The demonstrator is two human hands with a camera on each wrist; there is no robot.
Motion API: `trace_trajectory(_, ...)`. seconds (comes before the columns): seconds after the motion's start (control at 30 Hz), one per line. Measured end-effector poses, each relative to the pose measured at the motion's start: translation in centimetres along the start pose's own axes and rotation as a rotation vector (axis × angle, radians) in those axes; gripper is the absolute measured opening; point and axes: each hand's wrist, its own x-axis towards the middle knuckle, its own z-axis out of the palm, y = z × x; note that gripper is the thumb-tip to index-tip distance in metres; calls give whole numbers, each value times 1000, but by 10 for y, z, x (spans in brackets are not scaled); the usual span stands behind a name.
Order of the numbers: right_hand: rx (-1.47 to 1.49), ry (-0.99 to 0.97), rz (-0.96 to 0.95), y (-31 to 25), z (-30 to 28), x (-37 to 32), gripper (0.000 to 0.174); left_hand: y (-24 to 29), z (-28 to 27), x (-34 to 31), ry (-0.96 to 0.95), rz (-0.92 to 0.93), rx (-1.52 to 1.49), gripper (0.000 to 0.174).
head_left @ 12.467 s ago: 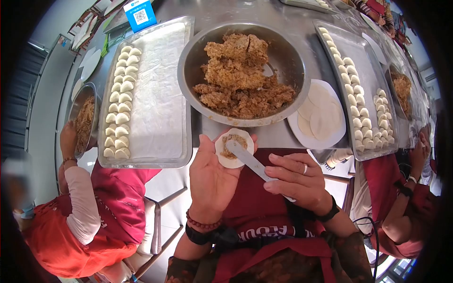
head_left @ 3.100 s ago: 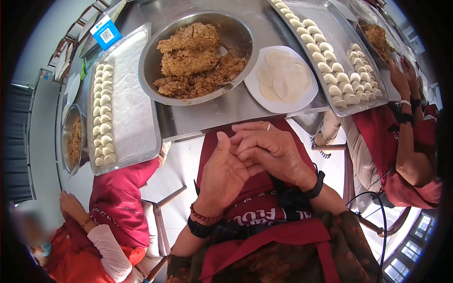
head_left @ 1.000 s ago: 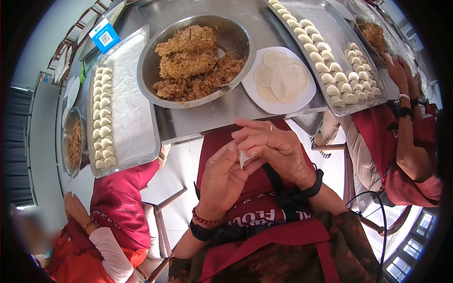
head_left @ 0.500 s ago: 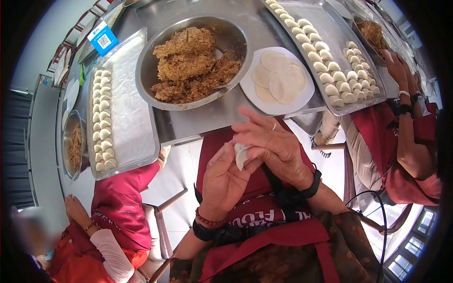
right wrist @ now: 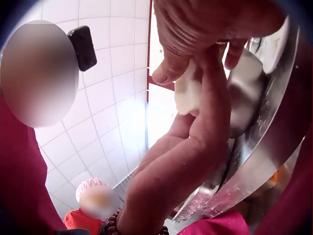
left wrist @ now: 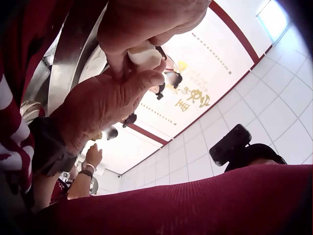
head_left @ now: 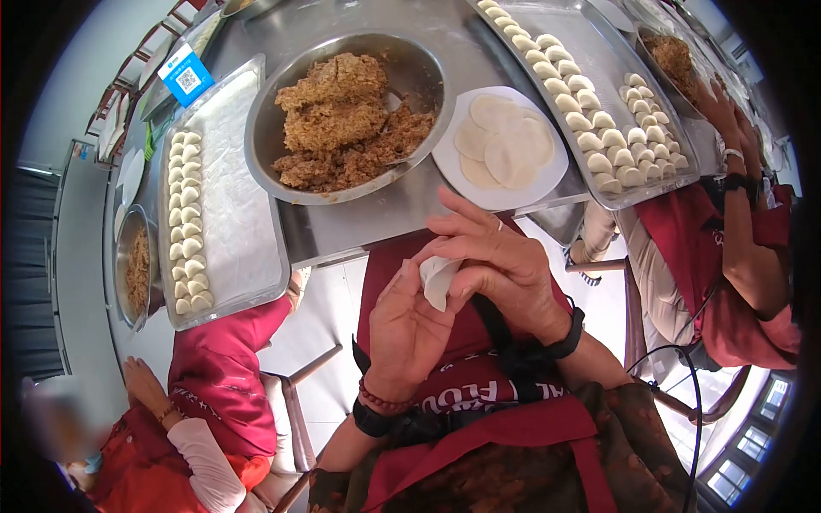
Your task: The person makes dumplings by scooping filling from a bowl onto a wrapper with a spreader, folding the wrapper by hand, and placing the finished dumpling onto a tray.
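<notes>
A pale folded dumpling (head_left: 439, 284) is held between both hands over the lap, just off the table's front edge. My left hand (head_left: 409, 323) grips it from the left, thumb up against its side. From the right, my right hand (head_left: 506, 272) pinches its edge between thumb and forefinger, the other fingers fanned outward. In the left wrist view, the dumpling (left wrist: 145, 55) shows its smooth white side between the hands. The right wrist view shows the dumpling (right wrist: 188, 95) partly covered by fingers.
A steel bowl of brown filling (head_left: 342, 111) stands ahead, beside a white plate (head_left: 556, 175) of round wrappers (head_left: 513, 150). Trays of dumplings flank them, the left tray (head_left: 248, 205) and the right tray (head_left: 611, 51). People sit on both sides; a black cable (head_left: 694, 427) hangs at right.
Earlier the right hand spread filling on an open wrapper with a flat spatula; now the wrapper is folded and the spatula is out of that hand. Lately the fingers have parted, showing more dumpling.
</notes>
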Motion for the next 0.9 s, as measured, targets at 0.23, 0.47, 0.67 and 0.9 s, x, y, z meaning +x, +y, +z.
trace_trajectory(0.23,107,-18,53,7,3,-3,12,3,15,1,75,36,268,44)
trace_trajectory(0.47,76,-88,142,-2,-3,3,6,13,10,3,105,-13,308,47)
trace_trajectory(0.67,43,-159,128,9,-4,-3,10,20,14,6,93,-74,314,49)
trace_trajectory(0.9,19,-230,174,10,-6,-3,20,26,14,7,99,-132,313,50)
